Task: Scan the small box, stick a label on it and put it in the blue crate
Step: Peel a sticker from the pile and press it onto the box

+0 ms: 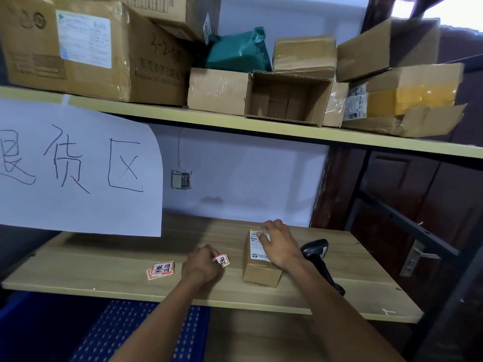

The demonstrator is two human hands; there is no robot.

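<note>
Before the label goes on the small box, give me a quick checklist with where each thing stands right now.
1. Label in hand: ok, the left hand pinches a red and white label.
2. Box steadied: ok, the right hand rests on top of the small box.
3. Bare spot for the label: cannot tell, the hand covers much of the top.
4. Scanner out of the way: ok, the scanner lies on the shelf right of the box.
5. Spare labels: ok, a stack lies to the left.
6. Blue crate reachable: ok, below the shelf.
</note>
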